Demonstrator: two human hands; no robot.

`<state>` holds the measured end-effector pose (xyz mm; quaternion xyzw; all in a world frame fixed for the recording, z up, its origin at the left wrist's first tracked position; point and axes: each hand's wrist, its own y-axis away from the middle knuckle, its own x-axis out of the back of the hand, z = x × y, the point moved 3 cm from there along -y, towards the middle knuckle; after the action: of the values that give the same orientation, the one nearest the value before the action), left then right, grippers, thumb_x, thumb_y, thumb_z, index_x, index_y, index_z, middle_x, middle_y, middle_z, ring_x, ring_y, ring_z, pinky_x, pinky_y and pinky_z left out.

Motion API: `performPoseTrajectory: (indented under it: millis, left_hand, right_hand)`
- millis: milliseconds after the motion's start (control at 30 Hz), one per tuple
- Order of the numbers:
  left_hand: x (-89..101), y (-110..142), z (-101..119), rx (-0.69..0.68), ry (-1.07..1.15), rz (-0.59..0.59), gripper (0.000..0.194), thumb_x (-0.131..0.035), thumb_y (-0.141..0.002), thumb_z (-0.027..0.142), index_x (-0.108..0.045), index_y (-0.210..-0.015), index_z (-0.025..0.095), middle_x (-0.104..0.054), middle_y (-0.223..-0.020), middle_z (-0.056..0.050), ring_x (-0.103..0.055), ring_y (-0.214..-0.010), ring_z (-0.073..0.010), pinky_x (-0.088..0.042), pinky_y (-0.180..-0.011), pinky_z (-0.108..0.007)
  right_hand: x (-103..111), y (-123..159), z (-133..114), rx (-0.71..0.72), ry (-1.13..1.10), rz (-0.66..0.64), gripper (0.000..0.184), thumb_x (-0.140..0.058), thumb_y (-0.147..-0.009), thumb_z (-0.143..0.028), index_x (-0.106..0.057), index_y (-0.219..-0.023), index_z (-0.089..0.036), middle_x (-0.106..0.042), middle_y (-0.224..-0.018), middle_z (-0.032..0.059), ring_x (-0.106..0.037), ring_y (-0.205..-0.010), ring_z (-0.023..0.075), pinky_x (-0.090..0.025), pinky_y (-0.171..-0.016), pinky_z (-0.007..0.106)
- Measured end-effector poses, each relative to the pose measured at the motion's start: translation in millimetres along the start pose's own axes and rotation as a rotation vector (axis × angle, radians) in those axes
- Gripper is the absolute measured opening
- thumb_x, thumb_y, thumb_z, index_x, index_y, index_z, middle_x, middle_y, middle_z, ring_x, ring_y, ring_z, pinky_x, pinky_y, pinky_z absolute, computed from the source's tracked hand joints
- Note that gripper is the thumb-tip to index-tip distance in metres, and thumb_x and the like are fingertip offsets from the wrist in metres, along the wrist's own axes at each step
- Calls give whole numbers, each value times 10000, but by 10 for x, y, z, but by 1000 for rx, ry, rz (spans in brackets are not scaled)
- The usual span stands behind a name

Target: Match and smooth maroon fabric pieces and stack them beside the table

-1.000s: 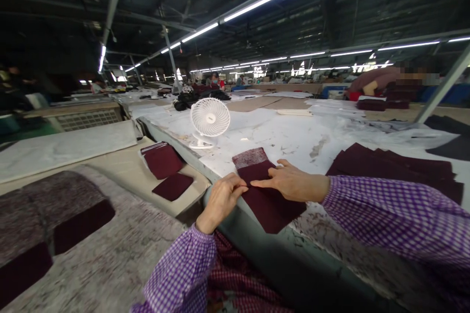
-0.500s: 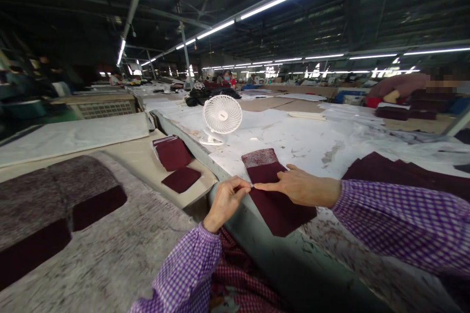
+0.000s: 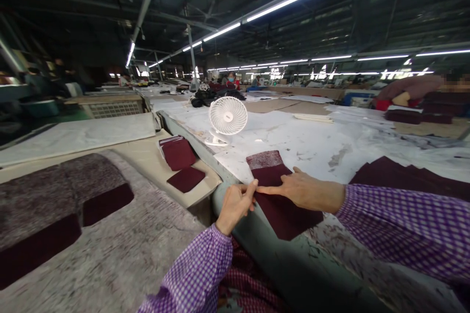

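A maroon fabric piece (image 3: 290, 217), folded across and with a mottled grey-white strip at its far end, lies over the edge of the white-covered table. At its left edge, by the fold, my left hand (image 3: 237, 204) is closed in a pinch on the cloth; the exact grip is partly hidden by the fingers. My right hand (image 3: 306, 190) rests on top of the fabric. Its index finger points left along the fold to my left fingertips, the thumb is spread away, and the other fingers are partly bent.
A white fan (image 3: 227, 116) stands beyond the fabric. On the left board are a stack of maroon pieces (image 3: 178, 152) and a single maroon piece (image 3: 186, 179). More maroon fabric (image 3: 396, 176) lies at right. A person (image 3: 411, 89) bends over stacks farther back. Mottled padding (image 3: 139, 234) covers the left surface.
My left hand has turned, its thumb now raised at the fabric's edge. My right hand keeps its place on the cloth. The whole view has shifted slightly.
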<state>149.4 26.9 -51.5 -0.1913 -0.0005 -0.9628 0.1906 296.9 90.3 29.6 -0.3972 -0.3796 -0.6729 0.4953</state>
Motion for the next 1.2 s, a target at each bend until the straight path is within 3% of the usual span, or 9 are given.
performPoseTrajectory:
  millis: [233, 367, 467, 600, 700, 867, 1067, 1133, 1200]
  left_hand:
    - [-78, -42, -115, -6, 159, -18, 487, -430, -843, 525, -536, -549, 151, -530, -412, 9, -396, -305, -57, -297, -384, -185]
    - [-85, -37, -156, -35, 245, -45, 488, -448, -822, 560, -535, -586, 141, -527, -432, 13, -397, -316, -50, -284, -384, -180]
    - [-84, -17, -131, 13, 320, -50, 573, -338, -834, 637, -535, -615, 146, -539, -449, -2, -421, -319, -71, -255, -361, -190]
    - [-70, 13, -71, 4, 158, 9, 538, -395, -833, 604, -492, -540, 163, -510, -424, 6, -406, -324, -79, -282, -390, -212]
    - [-27, 61, -3, -161, -174, 140, 433, -456, -856, 461, -467, -528, 178, -494, -442, 14, -450, -405, -103, -315, -472, -230]
    - [15, 178, 106, -503, -620, 276, 308, -395, -919, 318, -571, -703, 186, -607, -624, -29, -570, -592, -153, -319, -562, -257]
    - [37, 259, 165, -760, -652, 262, 271, -397, -933, 245, -537, -710, 180, -565, -626, -8, -544, -586, -124, -337, -584, -240]
    - [58, 276, 185, -809, -639, 263, 264, -413, -929, 234, -525, -697, 178, -542, -623, -3, -521, -588, -122, -339, -589, -241]
    - [71, 284, 200, -833, -631, 248, 255, -425, -927, 228, -522, -697, 178, -533, -629, -1, -505, -594, -122, -343, -596, -243]
  right_hand:
    - [-165, 16, -54, -53, 109, 145, 629, -319, -890, -70, -282, -1425, -399, -576, -726, 40, -535, -607, 166, -355, -781, 406]
    - [-275, 40, -4, -117, 55, 178, 617, -353, -883, -97, -280, -1436, -362, -582, -787, 65, -551, -690, 187, -353, -770, 377]
    - [-326, 54, 11, -181, 2, 206, 580, -373, -898, -158, -272, -1449, -309, -593, -866, 91, -557, -733, 194, -361, -769, 367]
    - [-314, 62, 24, -231, -53, 223, 543, -411, -904, -216, -315, -1436, -263, -599, -927, 114, -570, -778, 204, -377, -786, 370]
    - [-260, 82, 169, -223, -193, 179, 540, -489, -878, -268, -378, -1406, -244, -608, -995, 121, -582, -849, 218, -402, -813, 374]
    - [-259, 146, 588, -160, -742, 103, 515, -587, -796, -271, -513, -1298, -183, -602, -1144, 100, -606, -892, 171, -466, -801, 294]
    - [-438, 177, 834, -326, -1163, 124, 380, -506, -837, -298, -604, -1166, -135, -623, -1065, 114, -615, -828, 154, -529, -703, 287]
    - [-460, 200, 881, -412, -1209, 155, 400, -436, -886, -325, -583, -1193, -116, -612, -1076, 137, -616, -810, 151, -538, -671, 286]
    - [-424, 199, 873, -346, -1134, 210, 396, -404, -911, -331, -591, -1191, -121, -590, -1147, 143, -609, -892, 162, -525, -753, 304]
